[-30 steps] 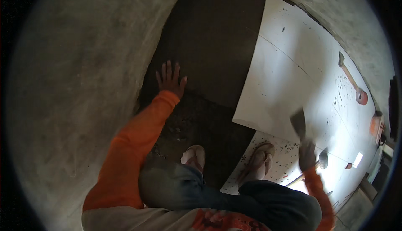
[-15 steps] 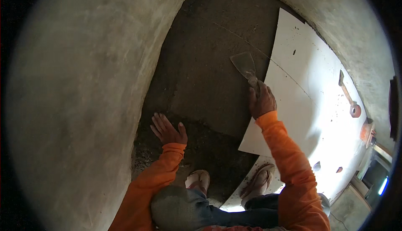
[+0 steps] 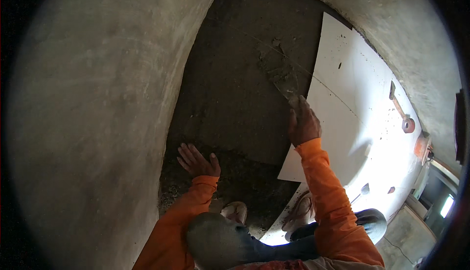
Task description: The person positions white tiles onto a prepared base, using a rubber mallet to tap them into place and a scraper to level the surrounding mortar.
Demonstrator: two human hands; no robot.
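My right hand (image 3: 304,123) is closed around the handle of a wide-bladed putty knife (image 3: 288,85). Its blade lies low against the dark cement floor (image 3: 230,89), pointing away from me, and is hard to tell from the grey surface. Just beyond the blade is a rough patch of disturbed, wet-looking mortar (image 3: 275,60). My left hand (image 3: 198,161) has its fingers spread, palm down, over the darker, rougher strip of floor near my feet. Nothing is in it. A thin string (image 3: 335,93) crosses above the floor and the white sheet.
A speckled white sheet (image 3: 338,49) covers the right side. On it lie a long-handled tool (image 3: 397,104), a roll of tape (image 3: 408,125) and an orange object (image 3: 422,147). Plastered walls rise at the left (image 3: 107,98) and the far right (image 3: 406,30). My sandalled feet are below.
The putty knife's blade has gone from raised and clearly visible to low against the floor. Rough mortar now shows around and beyond it. My left hand stays spread in about the same place.
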